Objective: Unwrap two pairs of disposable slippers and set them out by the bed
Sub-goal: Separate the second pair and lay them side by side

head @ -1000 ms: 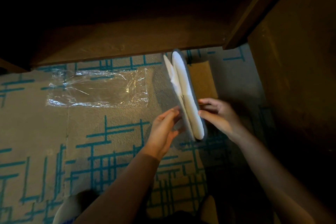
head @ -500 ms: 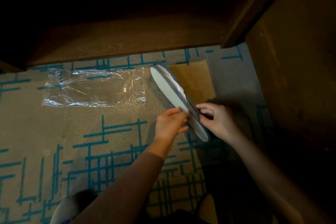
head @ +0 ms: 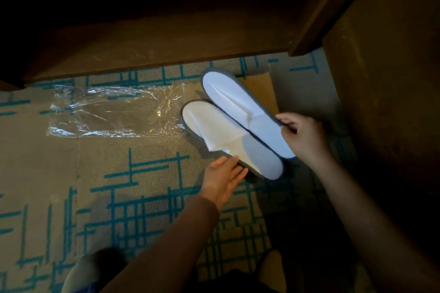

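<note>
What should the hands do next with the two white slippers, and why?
Probably lower the right slipper flat beside the left slipper. The right hand grips its edge and it overlaps the left one, which the left hand touches with straight fingers on the carpet.

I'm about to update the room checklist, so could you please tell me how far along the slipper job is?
Done: one clear wrapper lies empty on the carpet, and one pair is out of it. In hand: the left slipper lies flat, the left hand touching its edge with straight fingers; the right hand pinches the rim of the right slipper, which partly overlaps the first. Left: placing that slipper, then the second pair, which is not in view.
</note>
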Available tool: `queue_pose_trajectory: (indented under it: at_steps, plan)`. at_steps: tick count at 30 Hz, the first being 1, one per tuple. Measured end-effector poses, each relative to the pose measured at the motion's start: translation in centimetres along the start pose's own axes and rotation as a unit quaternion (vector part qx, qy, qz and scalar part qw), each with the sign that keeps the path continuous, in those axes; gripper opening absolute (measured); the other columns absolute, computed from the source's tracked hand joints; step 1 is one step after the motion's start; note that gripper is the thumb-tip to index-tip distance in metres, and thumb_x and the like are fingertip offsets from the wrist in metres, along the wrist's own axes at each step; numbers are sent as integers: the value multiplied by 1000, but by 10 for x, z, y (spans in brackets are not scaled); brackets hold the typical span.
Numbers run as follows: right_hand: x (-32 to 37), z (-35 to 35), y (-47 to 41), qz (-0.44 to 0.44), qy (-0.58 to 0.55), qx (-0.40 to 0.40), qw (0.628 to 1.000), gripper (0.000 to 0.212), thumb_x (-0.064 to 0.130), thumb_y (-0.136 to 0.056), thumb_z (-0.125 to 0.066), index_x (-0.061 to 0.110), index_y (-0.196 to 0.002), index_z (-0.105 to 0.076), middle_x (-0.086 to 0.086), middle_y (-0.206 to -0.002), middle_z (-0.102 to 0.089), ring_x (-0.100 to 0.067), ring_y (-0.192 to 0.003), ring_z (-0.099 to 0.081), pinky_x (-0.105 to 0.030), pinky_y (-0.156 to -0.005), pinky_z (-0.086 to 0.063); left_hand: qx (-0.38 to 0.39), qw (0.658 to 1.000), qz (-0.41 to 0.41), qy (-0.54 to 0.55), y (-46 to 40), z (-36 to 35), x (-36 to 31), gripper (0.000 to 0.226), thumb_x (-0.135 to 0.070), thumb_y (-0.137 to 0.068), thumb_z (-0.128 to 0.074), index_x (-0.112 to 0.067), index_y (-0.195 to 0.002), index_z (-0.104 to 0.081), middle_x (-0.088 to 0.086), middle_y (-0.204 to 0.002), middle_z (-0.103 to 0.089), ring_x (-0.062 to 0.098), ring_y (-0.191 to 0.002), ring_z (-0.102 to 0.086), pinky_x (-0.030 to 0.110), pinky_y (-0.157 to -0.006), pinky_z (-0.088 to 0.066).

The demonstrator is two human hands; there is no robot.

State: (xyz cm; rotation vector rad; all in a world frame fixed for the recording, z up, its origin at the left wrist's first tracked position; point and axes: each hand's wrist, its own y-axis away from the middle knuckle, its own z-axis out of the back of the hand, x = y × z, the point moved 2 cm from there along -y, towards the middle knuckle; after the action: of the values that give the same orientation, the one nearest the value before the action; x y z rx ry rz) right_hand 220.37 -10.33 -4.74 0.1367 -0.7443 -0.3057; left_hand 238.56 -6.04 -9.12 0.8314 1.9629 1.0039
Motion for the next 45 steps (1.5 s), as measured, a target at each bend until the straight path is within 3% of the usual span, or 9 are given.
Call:
queue_pose_trajectory:
  at_steps: [5, 8, 11, 14, 19, 23, 32, 41, 45]
  plan:
    - [-3, 14, -11, 7, -14, -23, 1000, 31, -1, -83, -50, 9, -106, -68, -11, -105, -71, -26, -97, -65, -41, -87, -52, 75, 966, 107, -225, 6, 1, 10, 17, -32, -95, -45, -17, -95, -55, 7, -93, -68, 17, -80, -69, 26, -60, -58]
    - [-10, 23, -13, -20, -21, -44, 999, 31, 0, -85, -50, 9, -110, -66, -10, -108, -70, -22, -98, -63, -37, -86, -50, 60, 912, 53, -402, 9, 3, -6, 29, -39, -93, -45, -15, -88, -62, 5, -82, -70, 10, -62, -69, 23, -59, -55]
    - [-15, 32, -14, -63, -84, -35, 994, 32, -2, -86, -51, 8, -113, -65, -9, -106, -66, -17, -95, -60, -28, -82, -43, -27, 964, -139, -224, 10, 11, -44, 21, -34, -93, -46, -19, -94, -61, 3, -87, -69, 12, -67, -68, 27, -65, -55]
    - [-12, 31, -11, -98, -152, 59, 982, 32, -4, -86, -53, 11, -112, -64, -9, -104, -62, -17, -96, -57, -26, -76, -42, 11, 959, -232, -160, 8, 25, -94, 32, -42, -86, -54, -22, -110, -57, 1, -109, -65, 16, -95, -67, 31, -80, -57]
    - [-8, 6, 3, -123, -141, 196, 963, 28, 0, -86, -55, 19, -105, -64, -5, -105, -63, -6, -88, -56, -18, -68, -40, 10, 945, -178, -275, -5, 45, -127, 18, -10, -85, -60, -22, -97, -61, 1, -96, -69, 12, -84, -69, 20, -64, -59]
    - [-10, -17, 9, -61, 47, 160, 984, 38, 11, -89, -52, 26, -123, -53, 1, -128, -53, -8, -106, -50, -21, -79, -38, 5, 959, -124, -255, -8, 86, -126, 22, -6, -85, -58, -15, -105, -63, 1, -91, -72, 12, -78, -71, 19, -59, -58]
    - [-7, -64, 34, 96, 319, 165, 929, 82, 49, -68, -71, 30, -135, -28, -5, -147, -25, -28, -133, -26, -43, -103, -32, 4, 961, 30, -275, 1, 166, -131, 30, -1, -87, -52, -9, -115, -57, 15, -109, -66, 25, -96, -68, 31, -70, -61]
    - [-21, -37, 5, 93, 303, 96, 943, 71, 31, -62, -76, 32, -125, -43, -5, -141, -38, -31, -126, -35, -45, -98, -34, -41, 946, 18, -320, 1, 129, -83, 41, -3, -89, -50, -8, -130, -45, 15, -122, -59, 21, -96, -63, 29, -69, -56]
    - [-29, -22, -14, 98, 295, 115, 944, 70, 20, -68, -71, 32, -129, -40, -1, -145, -34, -28, -131, -33, -46, -104, -29, -2, 871, 40, -490, 5, 91, -52, 28, -23, -91, -52, -3, -110, -57, 2, -76, -72, 9, -65, -71, 19, -56, -56]
